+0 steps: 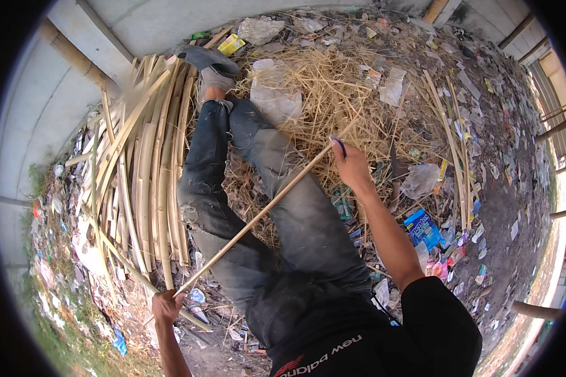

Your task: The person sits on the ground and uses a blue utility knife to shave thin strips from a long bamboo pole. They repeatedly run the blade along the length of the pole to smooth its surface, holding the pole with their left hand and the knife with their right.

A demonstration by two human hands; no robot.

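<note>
A long, narrow bamboo strip [267, 208] runs diagonally over my outstretched legs, from lower left to upper right. My left hand [166, 306] is closed round its near end, beside the pile of strips. Toward the far end, my right hand [352, 166] grips the same strip, fingers wrapped round it. Something blue [338, 147] shows at the right hand's fingers; whether it is worn or held I cannot make out. Thin bamboo shavings [327, 81] lie heaped beyond that hand. To its right, a dark, blade-like piece [394, 164] lies on the ground.
Split bamboo strips [151, 188] are piled to my left, below a pale wall [38, 119]. Several more strips [446, 138] lie at the right. Litter covers much of the ground, including a blue packet [423, 229] and a clear plastic bag [420, 181].
</note>
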